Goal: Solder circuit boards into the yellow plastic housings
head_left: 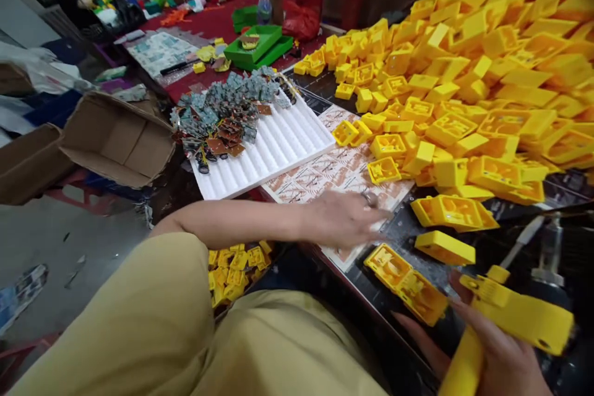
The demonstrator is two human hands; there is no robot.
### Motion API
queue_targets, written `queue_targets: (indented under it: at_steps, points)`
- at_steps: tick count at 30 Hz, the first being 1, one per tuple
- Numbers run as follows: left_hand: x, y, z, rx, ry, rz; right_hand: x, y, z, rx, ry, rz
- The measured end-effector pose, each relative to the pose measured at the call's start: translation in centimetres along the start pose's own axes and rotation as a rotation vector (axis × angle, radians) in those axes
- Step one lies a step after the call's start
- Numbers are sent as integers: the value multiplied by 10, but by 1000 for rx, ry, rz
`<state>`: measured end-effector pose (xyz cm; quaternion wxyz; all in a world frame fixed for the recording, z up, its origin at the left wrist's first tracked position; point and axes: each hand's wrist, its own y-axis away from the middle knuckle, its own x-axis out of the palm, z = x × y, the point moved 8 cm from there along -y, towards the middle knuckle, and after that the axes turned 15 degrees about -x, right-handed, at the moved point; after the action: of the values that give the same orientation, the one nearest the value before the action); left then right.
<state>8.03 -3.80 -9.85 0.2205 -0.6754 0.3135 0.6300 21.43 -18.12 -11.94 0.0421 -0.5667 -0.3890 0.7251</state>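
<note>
Right hand (508, 356): we're gripping yellow pistol-shaped tool (524, 315). Left hand (343, 216): we're holding open. Opened yellow rectangular plastic case (404, 282): we're judging light, stiff, best taken by outer walls.

Palm down, the left hand (346, 219) stretches out; the right hand (505, 356) grips.

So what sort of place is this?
Probably a small assembly workshop, judging by the big heap of yellow plastic cases, the pile of circuit boards on a white foam tray, and the yellow tool in the right hand.
</note>
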Motion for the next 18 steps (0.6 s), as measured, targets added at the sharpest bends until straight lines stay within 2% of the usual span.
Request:
queue_targets:
  at_steps: [1, 2, 4, 5, 6, 8, 10, 13, 15, 18]
  points:
    - [-9, -6, 27, -57, -80, -2, 2, -4, 2, -28, 21, 26]
    - [-20, -13, 61, -166, -170, -4, 4, -8, 5, -61, 37, 41]
    - [-53, -27, 133, -377, -260, -87, 8, -19, 14, -132, 66, 49]
    - [-66, -32, 171, -512, -338, -83, 10, -25, 18, -167, 72, 48]
    - [-77, -37, 202, -585, -369, -81, 12, -30, 23, -192, 70, 48]
    - [-90, -46, 246, -635, -379, -68, 16, -39, 28, -223, 70, 37]
    - [-89, -54, 271, -621, -351, -29, 18, -41, 31, -234, 76, 18]
    - [-84, -62, 287, -586, -299, -47, 19, -38, 27, -208, 92, -19]
    - [-93, -63, 294, -590, -145, -162, 20, -36, 25, -207, 89, -28]
    - [-116, -55, 301, -555, 305, -346, 19, -39, 27, -240, 62, -44]
